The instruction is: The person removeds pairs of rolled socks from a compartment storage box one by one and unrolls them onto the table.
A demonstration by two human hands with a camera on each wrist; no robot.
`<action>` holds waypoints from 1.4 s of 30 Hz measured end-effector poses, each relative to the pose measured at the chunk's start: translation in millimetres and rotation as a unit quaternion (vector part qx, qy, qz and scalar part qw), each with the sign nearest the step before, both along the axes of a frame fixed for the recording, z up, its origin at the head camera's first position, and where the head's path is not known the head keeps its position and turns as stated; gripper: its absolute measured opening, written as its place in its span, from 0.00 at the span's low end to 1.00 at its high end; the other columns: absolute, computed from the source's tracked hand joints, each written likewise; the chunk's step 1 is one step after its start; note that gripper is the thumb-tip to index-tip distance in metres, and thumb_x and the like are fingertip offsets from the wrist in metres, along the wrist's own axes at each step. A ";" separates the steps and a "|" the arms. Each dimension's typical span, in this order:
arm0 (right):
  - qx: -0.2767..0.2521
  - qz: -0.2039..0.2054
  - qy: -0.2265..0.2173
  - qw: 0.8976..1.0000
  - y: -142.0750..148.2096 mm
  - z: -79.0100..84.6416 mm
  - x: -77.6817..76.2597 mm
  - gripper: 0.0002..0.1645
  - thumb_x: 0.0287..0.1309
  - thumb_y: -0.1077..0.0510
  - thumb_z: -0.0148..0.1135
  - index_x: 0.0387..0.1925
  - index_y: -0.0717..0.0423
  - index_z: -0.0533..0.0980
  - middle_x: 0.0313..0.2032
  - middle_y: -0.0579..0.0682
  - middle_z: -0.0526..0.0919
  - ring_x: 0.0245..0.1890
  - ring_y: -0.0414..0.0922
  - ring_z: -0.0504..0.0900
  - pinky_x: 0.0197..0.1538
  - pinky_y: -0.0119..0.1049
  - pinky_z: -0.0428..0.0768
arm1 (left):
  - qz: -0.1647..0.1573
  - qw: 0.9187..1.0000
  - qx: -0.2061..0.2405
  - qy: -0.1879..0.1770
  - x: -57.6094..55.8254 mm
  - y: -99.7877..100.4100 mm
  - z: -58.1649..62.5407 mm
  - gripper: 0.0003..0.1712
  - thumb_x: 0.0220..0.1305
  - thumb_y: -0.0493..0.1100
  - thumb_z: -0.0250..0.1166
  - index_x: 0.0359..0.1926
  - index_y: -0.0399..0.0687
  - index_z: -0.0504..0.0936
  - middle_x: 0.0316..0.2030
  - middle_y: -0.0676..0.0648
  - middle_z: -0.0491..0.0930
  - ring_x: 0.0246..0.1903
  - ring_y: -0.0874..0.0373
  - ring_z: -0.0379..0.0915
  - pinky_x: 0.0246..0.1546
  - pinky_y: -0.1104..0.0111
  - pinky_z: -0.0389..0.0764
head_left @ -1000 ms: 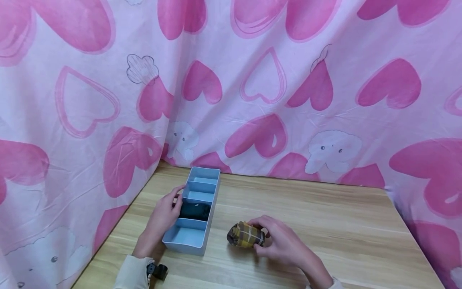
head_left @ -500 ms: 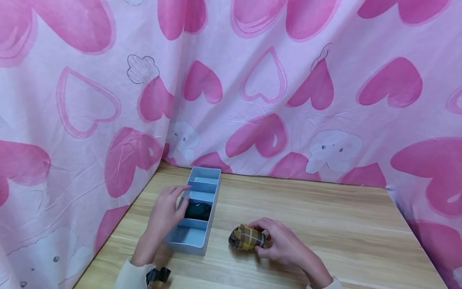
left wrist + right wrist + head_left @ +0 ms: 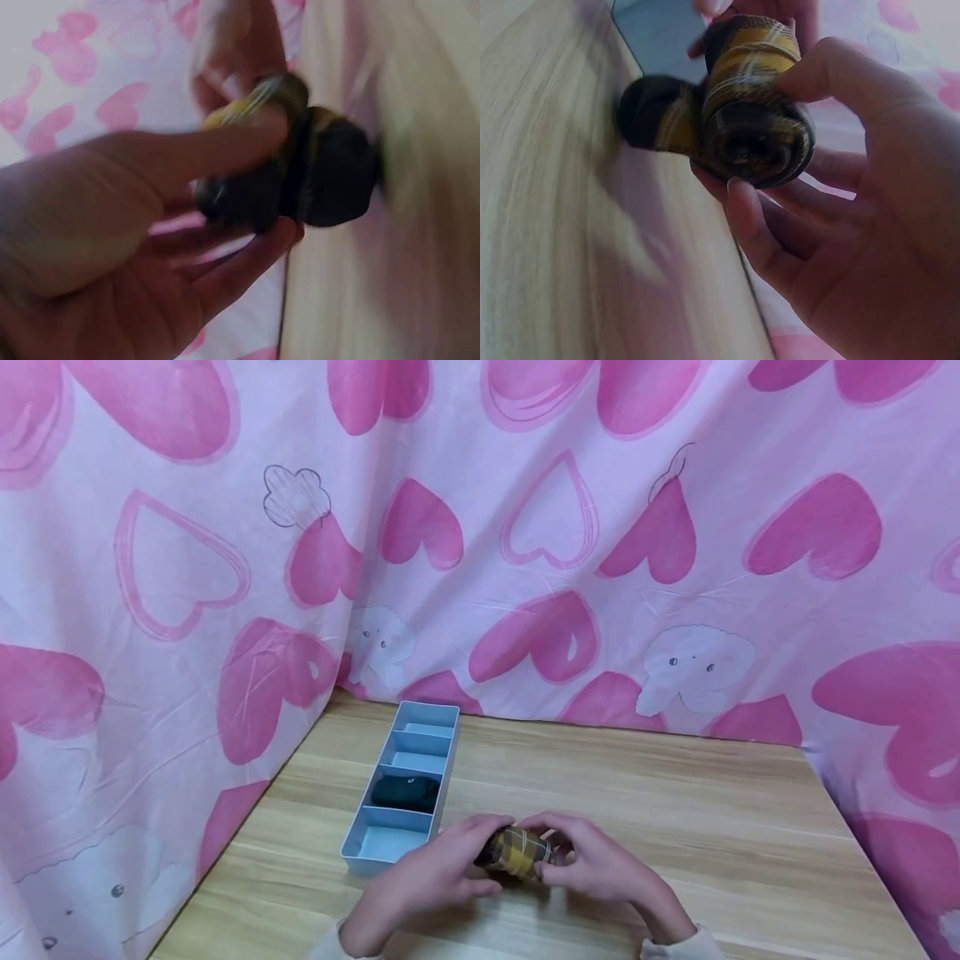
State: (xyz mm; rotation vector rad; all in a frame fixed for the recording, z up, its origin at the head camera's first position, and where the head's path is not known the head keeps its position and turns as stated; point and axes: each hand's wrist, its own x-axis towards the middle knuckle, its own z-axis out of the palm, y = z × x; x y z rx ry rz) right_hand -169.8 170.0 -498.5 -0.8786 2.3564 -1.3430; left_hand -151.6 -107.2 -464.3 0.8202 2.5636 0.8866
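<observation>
A rolled brown-and-yellow plaid cloth (image 3: 517, 852) is held low over the table between both hands. My left hand (image 3: 438, 868) grips its left end; in the left wrist view one digit lies across the roll (image 3: 341, 172) and fingertips sit beneath it. On the opposite end, my right hand (image 3: 603, 864) pinches the cloth between thumb and fingers. The right wrist view shows the spiral end of the roll (image 3: 757, 139), with a loose part sticking out toward the wood. To the left stands a pale blue divided box (image 3: 390, 839).
A dark rolled cloth (image 3: 405, 792) lies in one compartment of the box, second from the near end. The wooden table (image 3: 622, 785) stretches to the right. A pink heart-print curtain (image 3: 525, 535) hangs behind and along the left side.
My left hand has left the box and moved right and nearer, onto the left end of the plaid roll. My right hand has stayed almost in place, still holding the roll.
</observation>
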 end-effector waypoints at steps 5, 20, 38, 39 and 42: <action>-0.009 0.002 -0.026 1.000 1.1 -8.3 -7.2 0.24 0.71 0.61 0.67 0.65 0.41 0.79 0.57 0.45 0.87 0.51 0.40 0.86 0.54 0.33 0.85 | 0.041 0.999 0.002 -0.020 -2.8 12.9 -12.5 0.32 0.71 0.48 0.75 0.72 0.55 0.74 0.65 0.50 0.81 0.59 0.63 0.78 0.61 0.61 0.87; -0.009 -0.039 0.098 0.994 -10.0 -20.8 -12.7 0.13 0.78 0.58 0.63 0.58 0.41 0.82 0.56 0.38 0.87 0.57 0.40 0.86 0.58 0.41 0.88 | 0.116 0.988 -0.036 0.099 -2.8 18.9 -50.4 0.47 0.70 0.49 0.76 0.83 0.55 0.63 0.77 0.46 0.68 0.75 0.48 0.64 0.72 0.46 0.78; -0.010 -0.066 0.083 0.994 -16.6 -31.8 -11.9 0.22 0.72 0.59 0.71 0.64 0.46 0.79 0.59 0.38 0.86 0.60 0.42 0.86 0.64 0.43 0.86 | -0.056 0.964 0.020 0.260 9.8 18.9 -59.8 0.11 0.74 0.45 0.72 0.54 0.60 0.90 0.52 0.61 0.86 0.52 0.70 0.80 0.60 0.69 0.86; -0.015 -0.068 0.085 0.994 -17.4 -32.3 -12.6 0.21 0.72 0.59 0.70 0.63 0.47 0.79 0.57 0.38 0.87 0.58 0.42 0.87 0.61 0.43 0.87 | -0.060 0.967 0.010 0.246 9.6 18.8 -58.9 0.11 0.75 0.45 0.72 0.55 0.60 0.90 0.52 0.61 0.87 0.52 0.71 0.81 0.60 0.69 0.86; -0.015 -0.078 0.104 0.991 -19.5 -33.5 -15.0 0.15 0.74 0.58 0.69 0.58 0.43 0.81 0.53 0.38 0.88 0.52 0.39 0.88 0.57 0.40 0.88 | -0.066 0.978 -0.020 0.198 7.8 19.2 -55.9 0.13 0.75 0.44 0.71 0.57 0.60 0.90 0.52 0.61 0.88 0.51 0.72 0.82 0.58 0.69 0.87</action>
